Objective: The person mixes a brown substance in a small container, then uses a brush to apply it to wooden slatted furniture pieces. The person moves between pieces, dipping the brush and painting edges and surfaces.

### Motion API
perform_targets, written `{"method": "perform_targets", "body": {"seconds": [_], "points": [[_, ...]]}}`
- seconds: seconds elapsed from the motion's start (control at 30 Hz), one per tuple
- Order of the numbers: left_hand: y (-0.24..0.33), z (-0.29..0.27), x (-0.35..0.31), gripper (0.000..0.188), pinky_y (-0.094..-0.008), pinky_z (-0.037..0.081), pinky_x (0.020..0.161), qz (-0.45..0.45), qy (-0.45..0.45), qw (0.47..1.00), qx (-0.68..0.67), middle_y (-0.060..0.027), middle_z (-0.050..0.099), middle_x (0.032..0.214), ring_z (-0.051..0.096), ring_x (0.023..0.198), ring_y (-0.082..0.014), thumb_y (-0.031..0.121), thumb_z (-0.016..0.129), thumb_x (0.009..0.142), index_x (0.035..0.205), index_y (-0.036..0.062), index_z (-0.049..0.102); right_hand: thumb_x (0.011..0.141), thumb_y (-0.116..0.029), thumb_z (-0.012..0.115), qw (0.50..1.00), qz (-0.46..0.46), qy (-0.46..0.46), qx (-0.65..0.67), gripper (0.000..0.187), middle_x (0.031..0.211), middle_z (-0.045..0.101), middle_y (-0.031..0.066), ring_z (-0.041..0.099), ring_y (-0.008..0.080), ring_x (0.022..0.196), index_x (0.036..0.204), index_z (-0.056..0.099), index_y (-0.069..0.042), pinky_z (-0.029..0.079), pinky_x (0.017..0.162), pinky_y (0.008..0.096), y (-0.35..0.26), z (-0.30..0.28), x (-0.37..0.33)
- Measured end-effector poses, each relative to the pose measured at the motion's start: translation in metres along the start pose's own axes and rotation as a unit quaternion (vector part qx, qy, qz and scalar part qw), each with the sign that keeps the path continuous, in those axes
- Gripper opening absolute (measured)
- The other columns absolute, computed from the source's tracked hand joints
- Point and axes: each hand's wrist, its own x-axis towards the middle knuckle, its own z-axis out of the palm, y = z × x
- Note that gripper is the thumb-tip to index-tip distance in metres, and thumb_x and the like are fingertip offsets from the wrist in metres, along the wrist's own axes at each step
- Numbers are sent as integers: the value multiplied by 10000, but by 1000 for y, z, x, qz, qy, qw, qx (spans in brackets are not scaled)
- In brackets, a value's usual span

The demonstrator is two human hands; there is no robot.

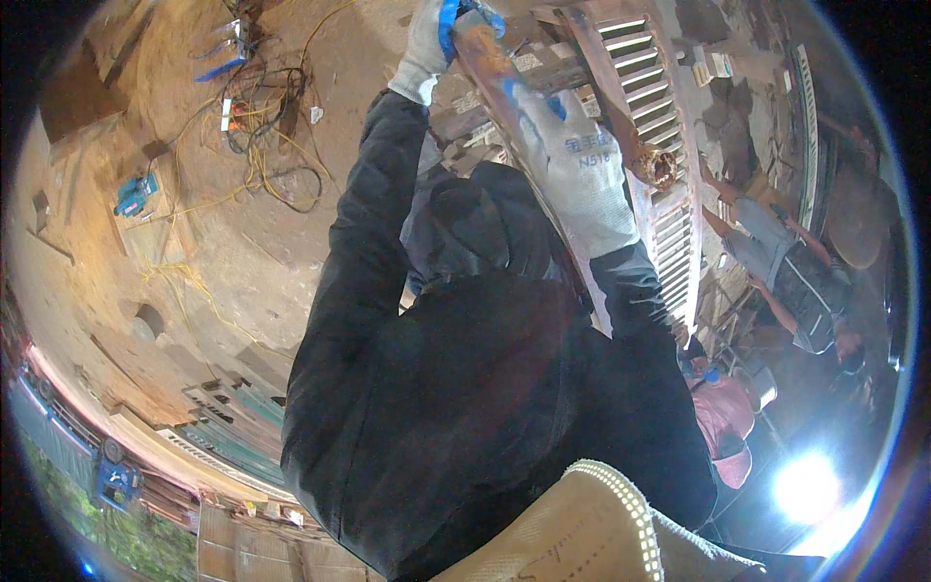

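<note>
A long wooden plank (490, 70) slants through the upper middle of the view, its near end running down beside the person's dark-clad chest and its far end reaching the top edge. The left hand (427, 48), in a pale glove with blue coating, is wrapped around the plank's far end; the left arm stretches upward and forward, the elbow only slightly bent. The right hand (577, 170), gloved alike, lies along the plank farther down, its back turned to the camera and its fingers pointing up and toward the left. It touches the plank, but whether its fingers close around the wood cannot be told. The right elbow is bent, low and out to the side.

Just right of the right hand stands a dark wooden piece with a rough, rounded end (655, 168), beside a slatted wooden frame (676, 228). Farther right are a person in grey clothing (781, 257) and, lower, a person in a reddish top (720, 412), near a glaring lamp (807, 488). On the left, tangled cables (257, 170) lie on the brown ground (272, 233), near a blue power tool (134, 195).
</note>
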Motion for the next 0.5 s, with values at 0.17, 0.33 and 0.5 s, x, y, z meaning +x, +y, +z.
{"method": "perform_targets", "body": {"seconds": [0.17,0.33,0.5], "points": [[-15,-1,-3,513,-386,542,757,-82,42,982,-167,-155,678,783,670,738,-271,402,360,1064,872,6,623,937,-185,612,997,27,-6,-69,379,966,595,132,676,327,797,1316,600,-206,555,673,415,-7,5,16],[-9,-15,-7,566,-412,547,784,-85,-22,984,-152,-166,679,831,675,757,-310,452,326,1064,918,-7,623,873,-231,631,998,-52,3,-31,470,1004,590,120,669,223,700,1326,559,-131,542,550,346,-9,3,8],[-26,-45,2,422,-404,527,807,-80,52,989,-117,-129,698,941,666,856,-275,435,508,1003,1022,35,640,895,-158,629,986,-82,1,-148,496,1122,613,101,682,272,899,1383,542,-168,566,686,356,-8,16,21]]}}
